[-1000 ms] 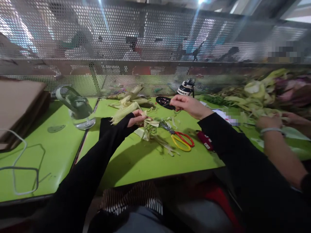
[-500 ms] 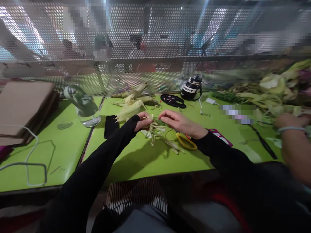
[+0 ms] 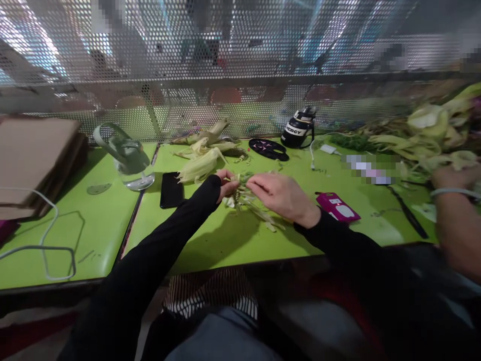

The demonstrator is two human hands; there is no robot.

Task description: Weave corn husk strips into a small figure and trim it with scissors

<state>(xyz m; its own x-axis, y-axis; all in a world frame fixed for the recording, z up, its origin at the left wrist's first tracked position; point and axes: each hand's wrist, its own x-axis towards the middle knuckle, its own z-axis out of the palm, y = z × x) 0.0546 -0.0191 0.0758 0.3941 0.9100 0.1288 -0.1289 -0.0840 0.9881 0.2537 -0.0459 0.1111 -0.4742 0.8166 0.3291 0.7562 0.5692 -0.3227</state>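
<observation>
My left hand (image 3: 227, 186) pinches a small braided piece of corn husk (image 3: 238, 197) above the green table. My right hand (image 3: 283, 196) is closed, thumb and fingertips together, at the green strands (image 3: 245, 178) on top of that piece. Loose pale husk strips (image 3: 266, 218) trail to the right beneath my right hand. Just beyond my left hand lie pale corn husks (image 3: 199, 168), and a black phone (image 3: 172, 190) rests beside my left wrist. My fingers cover part of the braid.
Farther back are a black palette-shaped tray (image 3: 268, 149) and a black bottle (image 3: 298, 128). A magenta box (image 3: 338, 207) lies right of my hand. At left stand a clear jug (image 3: 136, 179) and stacked cardboard (image 3: 37, 160). Another person's arm (image 3: 456, 220) reaches toward a husk heap (image 3: 432, 130).
My right hand has come in closer to the braid and its fingers have closed at the green strands. The yellow handle that showed under it is now hidden. The camera view has shifted slightly.
</observation>
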